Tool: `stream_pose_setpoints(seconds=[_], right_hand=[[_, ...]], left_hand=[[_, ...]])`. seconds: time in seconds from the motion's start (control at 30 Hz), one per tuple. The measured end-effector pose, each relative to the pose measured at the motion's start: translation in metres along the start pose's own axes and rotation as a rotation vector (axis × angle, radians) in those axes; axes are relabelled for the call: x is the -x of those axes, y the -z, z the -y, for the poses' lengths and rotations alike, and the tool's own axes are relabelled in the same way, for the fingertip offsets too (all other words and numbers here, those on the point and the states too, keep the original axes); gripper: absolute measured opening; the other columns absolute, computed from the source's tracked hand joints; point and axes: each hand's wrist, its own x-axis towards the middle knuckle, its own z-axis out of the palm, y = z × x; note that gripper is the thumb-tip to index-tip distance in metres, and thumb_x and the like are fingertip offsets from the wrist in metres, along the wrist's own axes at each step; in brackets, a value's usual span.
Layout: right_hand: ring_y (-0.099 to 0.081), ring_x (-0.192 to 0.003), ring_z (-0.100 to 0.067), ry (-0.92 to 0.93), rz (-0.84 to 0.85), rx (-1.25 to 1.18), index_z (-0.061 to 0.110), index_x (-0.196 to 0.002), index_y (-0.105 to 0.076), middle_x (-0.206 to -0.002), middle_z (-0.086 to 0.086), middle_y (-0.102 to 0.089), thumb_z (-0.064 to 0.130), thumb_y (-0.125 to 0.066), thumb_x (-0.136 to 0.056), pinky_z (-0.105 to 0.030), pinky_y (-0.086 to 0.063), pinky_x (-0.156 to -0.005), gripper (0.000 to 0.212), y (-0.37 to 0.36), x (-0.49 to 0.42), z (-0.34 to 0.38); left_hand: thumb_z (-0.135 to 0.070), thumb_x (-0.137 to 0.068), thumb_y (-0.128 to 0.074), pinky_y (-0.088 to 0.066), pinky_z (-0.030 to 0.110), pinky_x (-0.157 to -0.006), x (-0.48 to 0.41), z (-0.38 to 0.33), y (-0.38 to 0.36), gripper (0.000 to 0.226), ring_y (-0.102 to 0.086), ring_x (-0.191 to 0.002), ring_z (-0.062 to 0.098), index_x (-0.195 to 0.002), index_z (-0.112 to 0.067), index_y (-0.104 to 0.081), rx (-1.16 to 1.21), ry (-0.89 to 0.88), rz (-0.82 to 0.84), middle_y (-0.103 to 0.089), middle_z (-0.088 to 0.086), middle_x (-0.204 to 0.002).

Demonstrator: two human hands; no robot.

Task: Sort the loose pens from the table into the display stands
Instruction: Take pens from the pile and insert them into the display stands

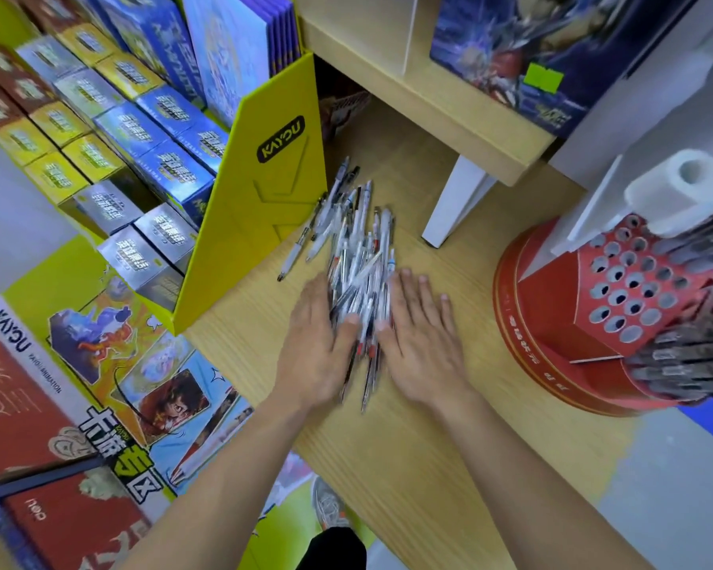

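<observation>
A heap of loose pens [357, 257], mostly white and clear with dark tips, lies on the wooden table [420, 446]. My left hand [318, 343] lies flat against the heap's left side, thumb touching the pens. My right hand [425, 339] lies flat against its right side, fingers straight. The pens are squeezed between both palms. A few stray pens [301, 240] lie apart toward the left. A red display stand [585, 322] with round holes stands at the right, with dark pens [684, 359] stuck in its lower tier.
A yellow card display rack [260, 199] full of boxed card packs borders the table on the left. A raised wooden shelf [437, 100] with a white leg [453, 203] stands behind the pens. White foam pieces [676, 191] sit above the red stand.
</observation>
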Motion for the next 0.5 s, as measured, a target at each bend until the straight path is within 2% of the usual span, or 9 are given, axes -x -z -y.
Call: stream_pose_setpoints(seconds=[0.07, 0.17, 0.27, 0.4, 0.5], right_hand=[[0.023, -0.152, -0.017, -0.012, -0.005, 0.023, 0.019, -0.159, 0.017, -0.166, -0.002, 0.022, 0.057, 0.004, -0.1, -0.043, 0.014, -0.124, 0.072, 0.003, 0.003, -0.006], [0.02, -0.154, -0.022, -0.017, -0.014, 0.057, 0.016, -0.16, 0.013, -0.167, -0.007, 0.019, 0.057, 0.006, -0.099, -0.047, 0.012, -0.124, 0.074, -0.002, 0.002, 0.003], [0.019, -0.154, -0.026, -0.008, -0.019, 0.072, 0.016, -0.16, 0.013, -0.167, -0.008, 0.018, 0.058, 0.019, -0.095, -0.05, 0.006, -0.125, 0.077, -0.006, -0.002, 0.014], [0.021, -0.153, -0.018, 0.02, 0.0, -0.017, 0.018, -0.159, 0.017, -0.167, -0.002, 0.018, 0.058, 0.004, -0.1, -0.046, 0.009, -0.125, 0.072, -0.001, -0.001, 0.003], [0.015, -0.155, -0.018, 0.046, -0.027, 0.062, 0.019, -0.16, 0.014, -0.168, -0.002, 0.013, 0.058, -0.002, -0.103, -0.05, 0.008, -0.124, 0.071, -0.001, 0.006, -0.009]], left_hand=[[-0.052, -0.104, -0.032, -0.013, 0.041, -0.127, -0.001, 0.004, 0.004, 0.074, -0.009, -0.155, 0.023, -0.161, -0.01, -0.013, -0.059, 0.035, -0.018, -0.021, 0.004, -0.167], [-0.058, -0.101, -0.024, -0.006, 0.04, -0.128, 0.0, -0.007, -0.006, 0.082, -0.005, -0.156, 0.028, -0.16, -0.002, -0.01, -0.111, 0.047, -0.027, -0.015, 0.011, -0.168], [-0.059, -0.097, -0.022, -0.008, 0.042, -0.127, -0.003, -0.015, -0.014, 0.088, -0.013, -0.153, 0.034, -0.158, 0.004, -0.014, -0.121, 0.069, -0.05, -0.02, 0.018, -0.166], [-0.064, -0.096, -0.028, -0.019, 0.041, -0.119, -0.006, -0.017, -0.001, 0.089, -0.025, -0.142, 0.032, -0.159, -0.003, -0.017, -0.178, 0.08, -0.045, -0.028, 0.014, -0.163], [-0.062, -0.095, -0.043, -0.019, 0.036, -0.116, -0.012, -0.023, 0.005, 0.09, -0.025, -0.141, 0.029, -0.159, -0.005, -0.017, -0.119, 0.129, -0.04, -0.03, 0.016, -0.159]])
